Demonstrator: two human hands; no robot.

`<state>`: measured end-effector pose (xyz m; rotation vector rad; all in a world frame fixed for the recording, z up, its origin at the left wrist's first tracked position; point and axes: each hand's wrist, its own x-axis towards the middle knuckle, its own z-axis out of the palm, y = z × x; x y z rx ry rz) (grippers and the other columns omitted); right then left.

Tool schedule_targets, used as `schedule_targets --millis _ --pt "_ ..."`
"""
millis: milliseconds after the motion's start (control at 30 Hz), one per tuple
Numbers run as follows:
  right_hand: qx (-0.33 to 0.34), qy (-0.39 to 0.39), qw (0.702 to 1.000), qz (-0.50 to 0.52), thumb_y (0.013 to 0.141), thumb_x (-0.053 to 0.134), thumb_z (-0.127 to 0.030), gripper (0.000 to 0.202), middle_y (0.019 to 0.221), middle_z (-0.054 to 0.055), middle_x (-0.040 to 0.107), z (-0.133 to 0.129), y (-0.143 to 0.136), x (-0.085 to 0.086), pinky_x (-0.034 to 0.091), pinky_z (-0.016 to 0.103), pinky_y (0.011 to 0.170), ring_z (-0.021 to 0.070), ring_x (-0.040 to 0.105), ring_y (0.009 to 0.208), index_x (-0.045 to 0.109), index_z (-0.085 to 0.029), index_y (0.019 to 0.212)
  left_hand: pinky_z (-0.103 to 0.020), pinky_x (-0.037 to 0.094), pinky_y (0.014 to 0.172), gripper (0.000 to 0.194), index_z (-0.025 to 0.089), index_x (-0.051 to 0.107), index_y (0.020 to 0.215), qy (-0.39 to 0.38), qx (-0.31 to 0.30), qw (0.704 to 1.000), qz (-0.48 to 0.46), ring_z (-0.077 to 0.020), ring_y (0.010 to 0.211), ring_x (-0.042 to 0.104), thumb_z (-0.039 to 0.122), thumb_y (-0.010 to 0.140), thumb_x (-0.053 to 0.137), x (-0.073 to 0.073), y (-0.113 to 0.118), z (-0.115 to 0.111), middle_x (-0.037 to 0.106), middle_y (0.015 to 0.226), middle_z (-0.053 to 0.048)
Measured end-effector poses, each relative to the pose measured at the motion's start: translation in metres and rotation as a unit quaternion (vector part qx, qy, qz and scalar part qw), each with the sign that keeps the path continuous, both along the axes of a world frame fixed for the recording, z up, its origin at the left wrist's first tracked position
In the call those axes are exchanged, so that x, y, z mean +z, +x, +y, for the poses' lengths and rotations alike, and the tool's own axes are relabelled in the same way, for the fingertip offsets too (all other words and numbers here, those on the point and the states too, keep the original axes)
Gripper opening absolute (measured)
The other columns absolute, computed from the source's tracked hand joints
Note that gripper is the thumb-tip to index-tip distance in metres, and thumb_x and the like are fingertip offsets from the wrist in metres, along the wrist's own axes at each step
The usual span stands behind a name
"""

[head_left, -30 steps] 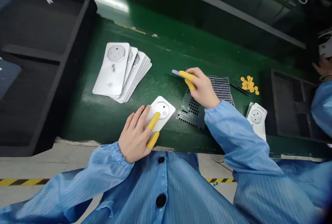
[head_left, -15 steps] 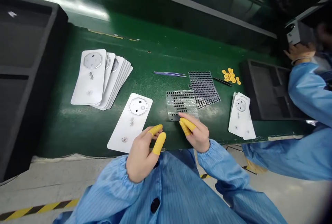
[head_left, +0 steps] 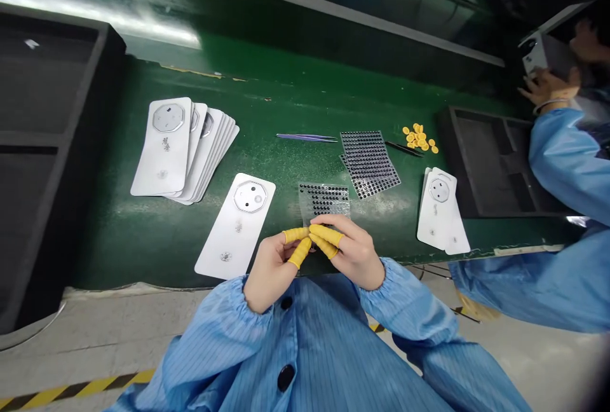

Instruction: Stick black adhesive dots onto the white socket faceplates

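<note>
A clear sheet of small black dots (head_left: 325, 192) lies before me, its near edge hidden by my fingers. My left hand (head_left: 274, 264), with yellow finger cots on thumb and forefinger, pinches at that near edge. There the fingertips of my right hand (head_left: 353, 252) meet it, also in yellow cots and closed. Any small piece between the fingertips is too hidden to make out. Left of my hands lies a white card-like panel (head_left: 233, 234) with an octagonal ring and black dots in it.
A fanned stack of white panels (head_left: 159, 145) lies at left, beside a black tray (head_left: 102, 62). Purple tweezers (head_left: 306, 138), more dot sheets (head_left: 369, 161), black tweezers (head_left: 404, 149), yellow finger cots (head_left: 418, 137), two panels (head_left: 438, 212) and another tray (head_left: 452, 145) extend rightward. A co-worker's sleeve (head_left: 567, 154) is at right.
My hands have come together, fingertips meeting. The dot sheet under them has shifted toward me and leftward, off the other sheets. The view has turned slightly.
</note>
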<state>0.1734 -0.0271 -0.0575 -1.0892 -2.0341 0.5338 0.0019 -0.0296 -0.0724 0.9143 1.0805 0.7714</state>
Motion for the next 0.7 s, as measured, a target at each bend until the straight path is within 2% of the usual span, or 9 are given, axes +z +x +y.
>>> schedule_targets --millis 100,200,300,367,433,500,567,633,700 --pt "0.023 0.006 0.999 -0.031 0.088 0.051 -0.006 0.029 0.110 0.014 0.064 0.003 -0.003 -0.010 0.058 0.035 0.081 0.0198 0.062 0.101 0.059 -0.017 0.114 -0.033 0.059 0.079 0.031 0.008 0.066 0.109 0.067 -0.033 0.996 0.056 -0.0203 0.081 0.072 0.025 0.085 0.057 -0.007 0.000 -0.002 0.074 0.096 -0.013" --pt "0.013 -0.030 0.999 0.022 0.088 0.050 -0.006 0.025 0.106 0.013 0.064 0.004 -0.005 -0.019 0.058 0.033 0.079 0.0181 0.063 0.097 0.059 -0.017 0.109 -0.032 0.059 0.076 0.027 0.010 0.069 0.104 0.106 -0.051 0.989 0.094 -0.0189 0.077 0.072 0.021 0.087 0.052 -0.010 0.002 -0.003 0.074 0.095 -0.012" --pt "-0.035 -0.101 0.990 0.092 0.089 0.051 -0.009 0.016 0.098 0.009 0.064 0.006 -0.008 -0.023 0.057 0.028 0.074 0.0152 0.064 0.089 0.061 -0.018 0.099 -0.032 0.059 0.075 0.024 0.013 0.072 0.098 0.124 -0.071 0.983 0.117 -0.0193 0.078 0.071 0.021 0.087 0.052 -0.005 -0.001 -0.003 0.074 0.093 -0.010" --pt "-0.057 -0.090 0.990 0.089 0.089 0.052 -0.009 0.015 0.097 0.008 0.065 0.007 -0.010 -0.025 0.057 0.029 0.076 0.0151 0.064 0.089 0.061 -0.018 0.096 -0.036 0.058 0.080 0.026 0.014 0.071 0.103 0.150 -0.062 0.972 0.167 -0.0221 0.085 0.070 0.024 0.088 0.052 0.003 -0.009 -0.001 0.073 0.096 -0.011" --pt "-0.067 -0.035 0.995 0.065 0.088 0.053 -0.008 0.016 0.098 0.009 0.065 0.007 -0.012 -0.026 0.056 0.031 0.080 0.0159 0.064 0.091 0.061 -0.018 0.098 -0.046 0.052 0.092 0.033 0.013 0.064 0.116 0.220 0.002 0.928 0.301 -0.0292 0.105 0.064 0.028 0.089 0.053 0.010 -0.023 0.001 0.069 0.111 -0.015" --pt "-0.070 0.018 0.996 0.046 0.087 0.055 -0.007 0.019 0.098 0.010 0.066 0.006 -0.012 -0.026 0.056 0.033 0.080 0.0169 0.064 0.092 0.061 -0.018 0.101 -0.056 0.041 0.102 0.048 0.011 0.049 0.133 0.300 0.073 0.834 0.457 -0.0374 0.125 0.048 0.029 0.089 0.054 0.013 -0.041 0.003 0.055 0.132 -0.021" --pt "-0.074 0.039 0.996 0.039 0.087 0.056 -0.008 0.021 0.098 0.010 0.066 0.005 -0.013 -0.027 0.056 0.033 0.078 0.0177 0.064 0.091 0.061 -0.018 0.104 -0.059 0.038 0.101 0.064 0.009 0.031 0.145 0.338 0.084 0.761 0.548 -0.0416 0.130 0.041 0.027 0.088 0.055 0.011 -0.056 0.005 0.043 0.141 -0.026" --pt "-0.083 0.045 0.995 0.037 0.087 0.056 -0.007 0.022 0.098 0.010 0.067 0.005 -0.013 -0.027 0.057 0.034 0.076 0.0179 0.065 0.090 0.062 -0.019 0.104 -0.057 0.045 0.092 0.076 0.007 0.014 0.149 0.330 0.058 0.743 0.579 -0.0404 0.118 0.050 0.025 0.088 0.055 0.006 -0.067 0.007 0.045 0.135 -0.030" --pt "-0.087 0.049 0.994 0.035 0.086 0.057 -0.007 0.022 0.098 0.010 0.067 0.006 -0.013 -0.026 0.057 0.033 0.076 0.0176 0.065 0.089 0.062 -0.019 0.104 -0.053 0.050 0.082 0.084 0.005 0.004 0.150 0.302 0.051 0.750 0.586 -0.0354 0.101 0.058 0.026 0.087 0.056 0.002 -0.073 0.009 0.051 0.126 -0.029"
